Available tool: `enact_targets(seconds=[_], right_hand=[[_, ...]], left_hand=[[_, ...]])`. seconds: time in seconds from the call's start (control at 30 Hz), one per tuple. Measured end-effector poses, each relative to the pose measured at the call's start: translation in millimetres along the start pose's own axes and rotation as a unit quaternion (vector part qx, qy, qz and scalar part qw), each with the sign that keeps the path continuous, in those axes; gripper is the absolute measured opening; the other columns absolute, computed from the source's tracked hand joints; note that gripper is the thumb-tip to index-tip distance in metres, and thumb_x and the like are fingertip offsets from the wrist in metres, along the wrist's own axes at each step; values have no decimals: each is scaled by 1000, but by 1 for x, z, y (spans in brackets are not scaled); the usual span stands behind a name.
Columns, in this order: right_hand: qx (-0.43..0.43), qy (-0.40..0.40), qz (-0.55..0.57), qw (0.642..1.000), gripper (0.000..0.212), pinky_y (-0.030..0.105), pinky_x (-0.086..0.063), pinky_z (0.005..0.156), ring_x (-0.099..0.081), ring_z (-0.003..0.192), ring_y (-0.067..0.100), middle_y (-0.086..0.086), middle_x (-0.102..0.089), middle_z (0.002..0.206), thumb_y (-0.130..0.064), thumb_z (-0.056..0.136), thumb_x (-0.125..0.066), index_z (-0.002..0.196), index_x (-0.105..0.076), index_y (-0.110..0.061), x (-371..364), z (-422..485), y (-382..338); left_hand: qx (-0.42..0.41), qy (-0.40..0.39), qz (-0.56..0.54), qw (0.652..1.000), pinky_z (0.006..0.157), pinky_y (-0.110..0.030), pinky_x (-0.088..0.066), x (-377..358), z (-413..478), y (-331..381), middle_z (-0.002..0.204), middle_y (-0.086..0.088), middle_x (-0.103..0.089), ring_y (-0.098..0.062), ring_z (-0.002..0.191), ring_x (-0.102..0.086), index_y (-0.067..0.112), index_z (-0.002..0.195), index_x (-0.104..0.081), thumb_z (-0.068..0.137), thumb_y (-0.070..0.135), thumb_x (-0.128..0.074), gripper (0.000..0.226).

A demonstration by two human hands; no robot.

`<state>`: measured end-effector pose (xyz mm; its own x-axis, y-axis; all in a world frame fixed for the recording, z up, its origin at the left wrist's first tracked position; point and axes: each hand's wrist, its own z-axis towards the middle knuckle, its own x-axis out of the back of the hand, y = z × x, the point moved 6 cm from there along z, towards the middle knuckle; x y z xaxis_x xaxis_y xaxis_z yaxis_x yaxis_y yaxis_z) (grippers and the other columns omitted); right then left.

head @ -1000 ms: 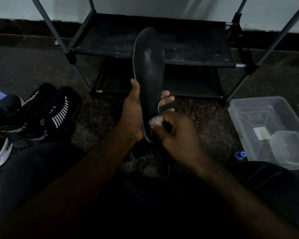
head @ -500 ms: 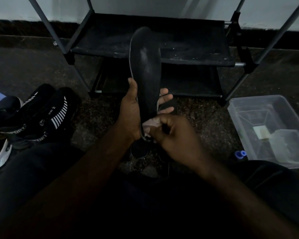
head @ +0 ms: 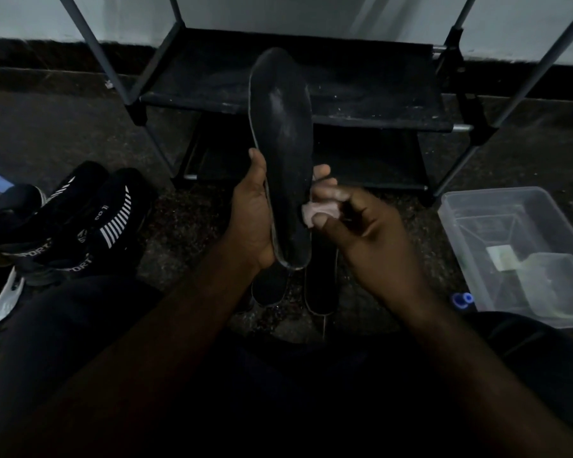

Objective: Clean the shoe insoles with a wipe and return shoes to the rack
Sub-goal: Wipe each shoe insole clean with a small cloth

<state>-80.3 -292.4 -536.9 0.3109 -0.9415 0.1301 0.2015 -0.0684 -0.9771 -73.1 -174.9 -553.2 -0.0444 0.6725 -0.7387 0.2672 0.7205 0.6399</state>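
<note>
A long black insole (head: pixel 283 137) stands upright in front of me, its heel end low. My left hand (head: pixel 250 216) grips it around the lower half, fingertips showing past its right edge. A small crumpled pale wipe (head: pixel 318 213) is pinched in my right hand (head: pixel 361 233), pressed against the insole's right edge near the heel. Two more dark insoles (head: pixel 321 292) lie on the floor under my hands. A pair of black shoes (head: pixel 80 226) with white stripes sits on the floor at the left. The black shoe rack (head: pixel 361 104) stands behind the insole.
A clear plastic bin (head: pixel 497 226) with a smaller tub inside sits on the floor at the right, a blue cap (head: pixel 462 297) beside it. Another shoe with a white sole (head: pixel 0 302) lies at the far left. My dark trouser legs fill the bottom.
My right hand with the wipe has slid up from the insole's heel to its right edge. The insole has stayed upright in my left hand.
</note>
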Motion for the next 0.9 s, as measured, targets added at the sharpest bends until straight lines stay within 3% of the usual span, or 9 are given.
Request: enact_targets(seconds=[0.13,0.23,0.3,0.4,0.53,0.63,0.73,0.83,0.9], right_hand=[[16,-34,-93,995,21,20,-53,87,-68,93,1,-12,-71,95,-1,85,-72,101,-75,-14,-19,-10,2],[39,-88,-89,991,20,22,-56,84,-70,89,5,-4,-73,95,1,84,-71,100,-76,-10,-32,-17,-3],[47,-57,-97,993,16,25,-56,85,-69,90,4,-3,-73,95,0,85,-70,97,-76,-9,-24,-11,0],[37,14,-131,991,14,31,-57,85,-69,91,3,-5,-73,95,-5,86,-70,93,-74,-16,-10,-3,6],[80,-65,-161,982,17,16,-53,80,-66,88,1,-8,-69,94,-2,85,-69,99,-75,-11,-28,-14,-2],[96,-6,-191,977,13,19,-52,78,-64,85,3,-8,-68,91,-5,86,-69,94,-74,-13,-17,-9,-3],[82,60,-223,970,9,11,-47,76,-62,84,1,-4,-68,91,-10,85,-70,92,-73,-15,-3,-2,-2],[63,-57,-168,982,17,16,-52,79,-66,88,3,-5,-70,94,-3,86,-67,97,-74,-13,-24,-12,-2],[82,-86,-164,979,17,25,-55,79,-67,88,7,-2,-70,95,-1,85,-67,98,-74,-10,-32,-16,-5]], left_hand=[[-7,27,10,1000,98,-47,-45,7,3,1,96,-8,-71,-21,94,-65,13,84,-79,94,69,-10,90],[-12,42,-5,999,102,-50,-42,14,3,3,96,-8,-71,-20,93,-68,8,94,-76,94,69,-13,88],[-24,43,-16,999,96,-49,-47,12,3,3,97,-10,-69,-23,92,-68,7,104,-68,95,67,-15,81],[-19,33,6,999,85,-41,-48,4,2,1,93,-10,-70,-22,84,-68,9,95,-73,96,66,-13,83],[-22,65,0,998,93,-50,-49,10,-1,-1,98,-12,-69,-24,89,-68,6,104,-68,95,67,-17,80],[8,46,20,999,81,-39,-45,7,1,-6,94,-11,-72,-23,82,-64,7,99,-72,91,73,-14,88],[40,27,41,998,70,-34,-45,4,3,-10,95,-12,-70,-24,81,-62,2,108,-62,87,76,-12,92],[23,43,15,999,89,-43,-50,11,2,-10,100,-12,-69,-24,91,-61,0,113,-62,90,74,-18,89],[9,55,4,998,100,-48,-45,13,1,-9,96,-10,-71,-23,91,-66,3,98,-74,92,71,-18,89]])
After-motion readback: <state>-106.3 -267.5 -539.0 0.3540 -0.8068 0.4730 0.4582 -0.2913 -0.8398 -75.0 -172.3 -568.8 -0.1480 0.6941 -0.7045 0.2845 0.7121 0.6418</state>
